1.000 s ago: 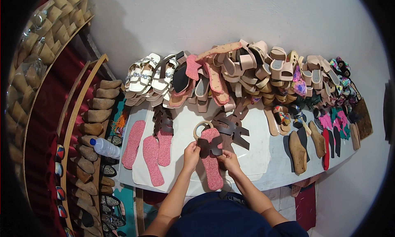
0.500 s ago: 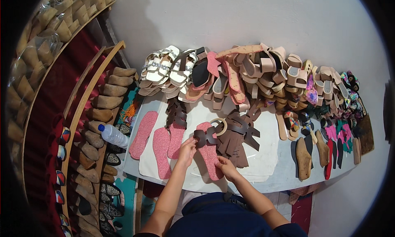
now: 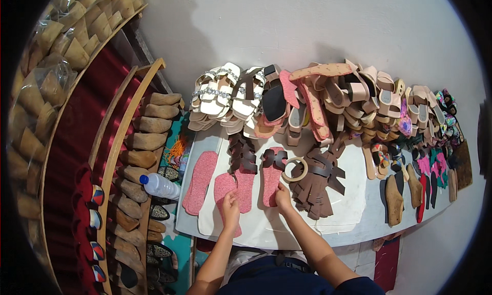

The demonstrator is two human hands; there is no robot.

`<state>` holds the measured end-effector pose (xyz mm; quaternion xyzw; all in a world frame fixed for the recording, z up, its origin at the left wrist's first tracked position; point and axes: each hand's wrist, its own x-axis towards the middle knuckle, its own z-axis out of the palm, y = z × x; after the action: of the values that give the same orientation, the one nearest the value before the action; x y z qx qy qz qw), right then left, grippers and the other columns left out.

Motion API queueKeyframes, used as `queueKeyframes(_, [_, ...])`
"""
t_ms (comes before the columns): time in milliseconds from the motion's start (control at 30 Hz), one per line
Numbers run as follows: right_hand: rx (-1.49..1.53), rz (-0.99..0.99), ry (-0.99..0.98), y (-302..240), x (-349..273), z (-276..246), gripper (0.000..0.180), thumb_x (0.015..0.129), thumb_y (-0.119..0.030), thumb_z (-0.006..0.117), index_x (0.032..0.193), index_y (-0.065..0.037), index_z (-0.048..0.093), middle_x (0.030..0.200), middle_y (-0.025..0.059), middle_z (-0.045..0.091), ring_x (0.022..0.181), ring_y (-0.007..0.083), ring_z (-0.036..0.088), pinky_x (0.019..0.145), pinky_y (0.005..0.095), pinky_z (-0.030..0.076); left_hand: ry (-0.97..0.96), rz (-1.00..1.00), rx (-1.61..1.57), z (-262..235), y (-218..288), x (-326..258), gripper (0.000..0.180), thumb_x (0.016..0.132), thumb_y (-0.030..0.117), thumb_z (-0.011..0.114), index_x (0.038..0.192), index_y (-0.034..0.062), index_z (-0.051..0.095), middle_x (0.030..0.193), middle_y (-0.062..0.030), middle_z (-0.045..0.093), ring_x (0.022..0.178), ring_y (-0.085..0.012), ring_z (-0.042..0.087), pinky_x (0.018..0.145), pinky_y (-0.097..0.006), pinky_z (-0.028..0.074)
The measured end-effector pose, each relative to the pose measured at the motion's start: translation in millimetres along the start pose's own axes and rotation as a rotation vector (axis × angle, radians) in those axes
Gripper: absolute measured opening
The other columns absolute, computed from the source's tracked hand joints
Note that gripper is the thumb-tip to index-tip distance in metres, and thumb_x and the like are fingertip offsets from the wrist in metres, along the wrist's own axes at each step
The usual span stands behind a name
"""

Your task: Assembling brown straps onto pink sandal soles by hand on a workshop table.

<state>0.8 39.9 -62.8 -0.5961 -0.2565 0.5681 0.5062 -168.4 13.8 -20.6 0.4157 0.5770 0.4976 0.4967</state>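
Note:
My right hand (image 3: 282, 198) pinches the lower right edge of a speckled pink insole (image 3: 271, 190). A dark brown cut-out strap (image 3: 274, 159) lies across that insole's upper part. To the left, my left hand (image 3: 231, 203) has its fingers closed on the edge of a bare pink insole (image 3: 224, 184). Between my hands is another pink insole (image 3: 246, 192), with a brown strap (image 3: 242, 154) over its top end. A tape roll (image 3: 295, 170) sits right of the strapped insole, against a fanned pile of brown strap pieces (image 3: 315, 186).
Stacked pink insoles (image 3: 200, 182) lie at the table's left. White sandals (image 3: 218, 92) and beige sandals (image 3: 389, 98) crowd the back along the wall. Wooden shoe lasts (image 3: 393, 200) rest at right; more lasts (image 3: 146, 141) fill the left rack beside a water bottle (image 3: 161, 186).
The strapped insole has been set farther back on the table. My left hand has left it and moved left to the bare insole; my right hand still holds its edge.

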Motion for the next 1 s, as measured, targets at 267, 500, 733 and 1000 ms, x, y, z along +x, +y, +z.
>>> queueKeyframes(267, [-0.186, -0.154, 0.158, 11, 9, 10, 0.041, 0.076, -0.003, 0.034, 0.115, 0.002, 0.045, 0.104, 0.0165, 0.055, 0.096, 0.0222, 0.052, 0.084, 0.0273, 0.036, -0.075, -0.031, 0.053, -23, -12, 9, 0.031, 0.074, -0.006, 0.035, 0.103, -0.003, 0.047, 0.101, -0.01, 0.051, 0.094, -0.0162, 0.05, 0.082, -0.025, 0.038])
queueKeyframes(500, [-0.086, -0.237, 0.196, 23, -32, 10, 0.042, 0.078, 0.0, 0.033, 0.119, 0.005, 0.038, 0.112, 0.0168, 0.05, 0.104, 0.02, 0.047, 0.089, 0.0257, 0.033, -0.278, 0.022, 0.186, -18, -29, 14, 0.024, 0.078, 0.0, 0.044, 0.101, -0.002, 0.05, 0.096, -0.0103, 0.056, 0.083, -0.0154, 0.056, 0.072, -0.025, 0.043])
queueKeyframes(733, [-0.142, -0.273, 0.247, 14, -26, 9, 0.041, 0.079, -0.001, 0.034, 0.119, 0.004, 0.04, 0.112, 0.0169, 0.05, 0.104, 0.0206, 0.047, 0.09, 0.0267, 0.032, -0.44, -0.093, 0.106, 7, -13, 25, 0.029, 0.08, 0.006, 0.049, 0.108, -0.0013, 0.046, 0.097, -0.0116, 0.055, 0.079, -0.015, 0.056, 0.065, -0.025, 0.045])
queueKeyframes(1000, [-0.404, -0.331, 0.195, 8, -69, 12, 0.052, 0.074, -0.005, 0.048, 0.122, 0.006, 0.031, 0.114, 0.0201, 0.042, 0.108, 0.028, 0.04, 0.092, 0.0325, 0.03, -0.56, -0.078, 0.146, 20, -30, 32, 0.035, 0.082, 0.008, 0.049, 0.114, -0.002, 0.04, 0.095, -0.0096, 0.054, 0.077, -0.0114, 0.054, 0.06, -0.022, 0.047])
